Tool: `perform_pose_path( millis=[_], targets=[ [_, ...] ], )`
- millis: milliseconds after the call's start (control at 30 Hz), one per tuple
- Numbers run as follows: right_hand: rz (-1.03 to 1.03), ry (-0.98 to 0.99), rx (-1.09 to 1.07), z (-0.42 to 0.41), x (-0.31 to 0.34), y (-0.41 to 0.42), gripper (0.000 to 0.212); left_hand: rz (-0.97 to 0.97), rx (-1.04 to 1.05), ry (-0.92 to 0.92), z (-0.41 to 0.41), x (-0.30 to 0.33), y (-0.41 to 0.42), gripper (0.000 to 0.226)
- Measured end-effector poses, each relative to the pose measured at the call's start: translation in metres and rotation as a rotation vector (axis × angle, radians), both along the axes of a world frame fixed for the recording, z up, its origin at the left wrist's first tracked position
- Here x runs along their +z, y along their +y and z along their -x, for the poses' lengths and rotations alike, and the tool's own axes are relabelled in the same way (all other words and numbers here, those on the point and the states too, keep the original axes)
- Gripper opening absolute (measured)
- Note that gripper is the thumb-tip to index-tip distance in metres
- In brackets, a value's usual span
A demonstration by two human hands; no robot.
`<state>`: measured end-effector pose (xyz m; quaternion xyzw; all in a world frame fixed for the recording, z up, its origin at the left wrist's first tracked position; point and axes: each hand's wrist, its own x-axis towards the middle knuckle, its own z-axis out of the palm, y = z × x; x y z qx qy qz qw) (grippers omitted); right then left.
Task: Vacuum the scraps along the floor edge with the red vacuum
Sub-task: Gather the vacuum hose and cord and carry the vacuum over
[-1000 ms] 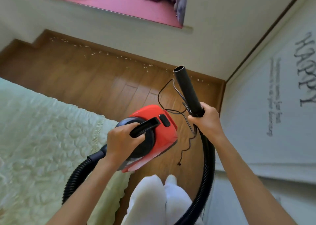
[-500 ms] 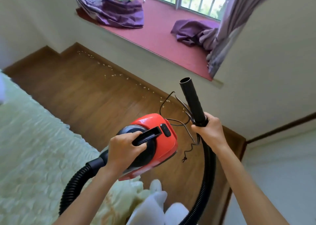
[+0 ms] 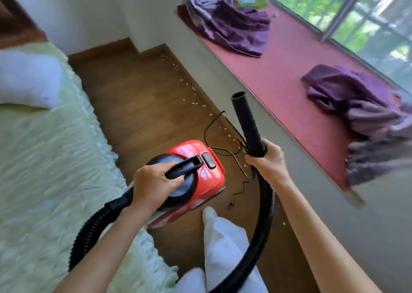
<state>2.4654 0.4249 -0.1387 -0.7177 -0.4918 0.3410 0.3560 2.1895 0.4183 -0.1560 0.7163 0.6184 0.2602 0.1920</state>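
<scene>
My left hand (image 3: 153,184) grips the black carry handle of the red vacuum (image 3: 200,174), held up above the wooden floor (image 3: 138,105). My right hand (image 3: 266,159) grips the base of the black nozzle tube (image 3: 246,123), which points up and away, its open end clear of the floor. A ribbed black hose (image 3: 265,221) loops from the nozzle down past my legs and back to the vacuum. Pale scraps (image 3: 191,88) lie in a line along the floor edge under the window ledge wall. A thin black power cord (image 3: 214,132) trails on the floor.
A bed with a pale green quilt (image 3: 44,159) and a white pillow (image 3: 29,78) borders the floor strip on the left. The red window ledge (image 3: 283,74) on the right carries purple curtain fabric (image 3: 236,27). My white-clad leg and foot (image 3: 220,230) stand on the floor.
The view has swung left and up, so the window ledge and the whole scrap line now show. Both hands keep the same hold on the vacuum and nozzle.
</scene>
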Motion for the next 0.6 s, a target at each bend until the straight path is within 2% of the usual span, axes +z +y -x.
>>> perform_pose_path(
  millis=[167, 300, 433, 600],
  targets=[
    [0.005, -0.046, 0.161, 0.021, 0.002, 0.122, 0.026, 0.003, 0.182, 0.015, 0.018, 0.004, 0.073, 0.012],
    [0.005, -0.031, 0.251, 0.051, 0.006, 0.216, 0.025, 0.012, 0.302, 0.036, 0.05, 0.007, 0.135, 0.025],
    [-0.012, -0.03, 0.306, 0.094, 0.003, 0.306, 0.022, 0.05, 0.398, 0.005, 0.087, 0.001, 0.2, 0.019],
    [-0.001, -0.035, 0.305, 0.153, -0.006, 0.408, 0.021, 0.027, 0.366, 0.071, 0.143, -0.014, 0.29, 0.029]
  ],
)
